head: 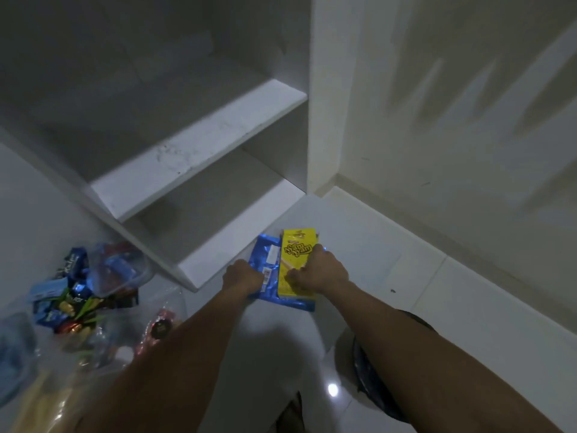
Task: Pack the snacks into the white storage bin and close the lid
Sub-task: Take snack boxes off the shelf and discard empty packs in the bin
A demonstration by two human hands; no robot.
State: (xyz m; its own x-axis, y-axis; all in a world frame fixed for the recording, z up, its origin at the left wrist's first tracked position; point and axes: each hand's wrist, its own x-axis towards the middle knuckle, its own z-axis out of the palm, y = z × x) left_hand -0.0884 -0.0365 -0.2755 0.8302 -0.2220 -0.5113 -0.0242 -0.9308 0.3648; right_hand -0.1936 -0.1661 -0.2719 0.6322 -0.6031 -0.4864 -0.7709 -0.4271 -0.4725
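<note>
A yellow snack box [296, 254] lies on top of a flat blue snack packet [265, 254] on the white tiled floor in front of the shelves. My right hand [321, 273] grips the yellow box along its right side, thumb on its face. My left hand [242, 276] grips the left edge of the blue packet. A heap of mixed snack packets [78, 292] in clear plastic bags lies on the floor at the left. No white storage bin shows in this view.
An open white shelf unit [199, 145] stands behind the snacks, its lowest board [237, 235] just beyond my hands. A white wall and skirting [437, 239] run along the right. My knee and dark shorts [374, 370] sit at the bottom.
</note>
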